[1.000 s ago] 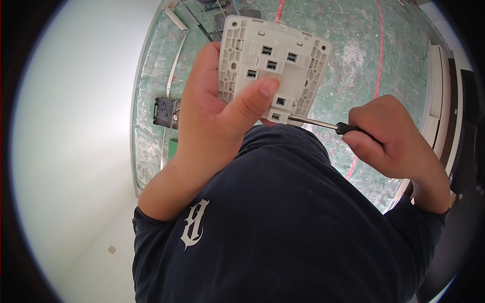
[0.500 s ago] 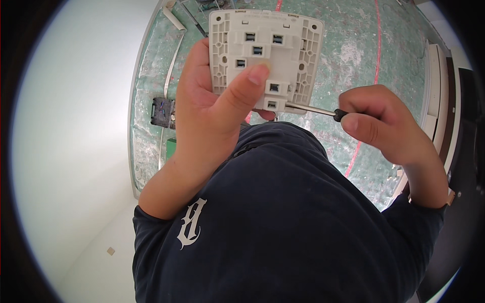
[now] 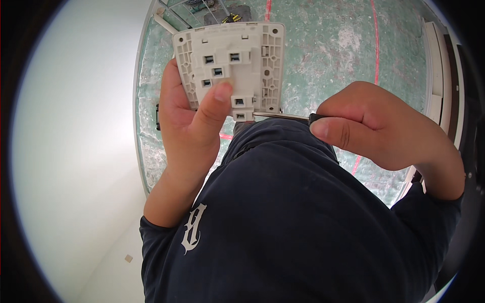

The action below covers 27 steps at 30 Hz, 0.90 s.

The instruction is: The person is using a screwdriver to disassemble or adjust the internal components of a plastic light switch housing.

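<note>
My left hand (image 3: 194, 113) grips a white wall socket (image 3: 217, 43), its back turned up toward me. The thumb presses on the middle of the housing, and the other fingers are behind it. Several square terminal openings with metal inside show on this back, between ribbed side flanges. In my right hand (image 3: 371, 123) is a screwdriver (image 3: 283, 116), its dark handle mostly hidden in my closed fingers. The metal shaft points left, and its tip meets the side of the lowest terminal block near the socket's bottom edge.
Below lies a floor with a worn green covering (image 3: 328, 55) and red lines. A metal frame (image 3: 177, 12) and a dark item with yellow parts (image 3: 231, 17) are at the far left. A white wall (image 3: 76, 126) rises at left; pale panels (image 3: 433, 76) line the right.
Both hands have shifted left in the picture, carrying the socket and screwdriver along. The socket sits slightly lower and is tilted a little differently. The screwdriver tip stays at the same terminal block.
</note>
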Each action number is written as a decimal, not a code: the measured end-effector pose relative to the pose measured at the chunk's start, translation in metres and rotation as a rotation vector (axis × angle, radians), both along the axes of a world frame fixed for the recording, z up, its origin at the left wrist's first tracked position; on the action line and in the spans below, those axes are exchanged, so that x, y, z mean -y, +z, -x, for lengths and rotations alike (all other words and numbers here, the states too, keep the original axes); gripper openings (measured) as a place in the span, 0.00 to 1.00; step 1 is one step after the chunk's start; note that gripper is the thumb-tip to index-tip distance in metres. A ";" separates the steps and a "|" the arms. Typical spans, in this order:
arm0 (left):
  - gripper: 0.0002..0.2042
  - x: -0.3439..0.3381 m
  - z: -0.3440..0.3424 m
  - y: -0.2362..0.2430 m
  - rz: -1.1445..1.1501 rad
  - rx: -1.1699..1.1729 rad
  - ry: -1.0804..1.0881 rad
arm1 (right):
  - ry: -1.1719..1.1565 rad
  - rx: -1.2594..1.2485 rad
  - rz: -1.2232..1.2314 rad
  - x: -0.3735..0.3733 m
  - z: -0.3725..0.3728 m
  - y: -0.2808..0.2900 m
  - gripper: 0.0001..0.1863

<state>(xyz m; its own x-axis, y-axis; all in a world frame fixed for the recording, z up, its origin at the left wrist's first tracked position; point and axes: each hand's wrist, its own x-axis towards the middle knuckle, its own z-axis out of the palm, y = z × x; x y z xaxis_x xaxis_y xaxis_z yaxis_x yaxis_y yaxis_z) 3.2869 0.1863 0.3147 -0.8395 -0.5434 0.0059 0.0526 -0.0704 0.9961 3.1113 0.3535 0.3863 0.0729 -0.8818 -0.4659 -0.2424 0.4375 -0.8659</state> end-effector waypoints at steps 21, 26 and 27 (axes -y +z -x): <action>0.26 0.000 -0.001 -0.004 -0.033 0.010 0.055 | -0.002 -0.349 0.276 0.000 -0.001 -0.031 0.19; 0.30 -0.002 0.003 -0.001 0.073 -0.112 -0.038 | -0.133 0.532 -0.115 0.000 0.007 -0.039 0.24; 0.30 -0.004 0.003 -0.001 0.072 -0.112 -0.041 | -0.107 0.525 -0.124 -0.001 0.008 -0.040 0.24</action>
<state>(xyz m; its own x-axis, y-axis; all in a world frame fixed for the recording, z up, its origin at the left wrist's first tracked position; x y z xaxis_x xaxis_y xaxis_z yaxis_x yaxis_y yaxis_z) 3.2838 0.1898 0.3142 -0.8531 -0.5031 0.1386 0.1620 -0.0030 0.9868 3.1033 0.3542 0.3467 0.2364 -0.8381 -0.4917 0.2598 0.5421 -0.7992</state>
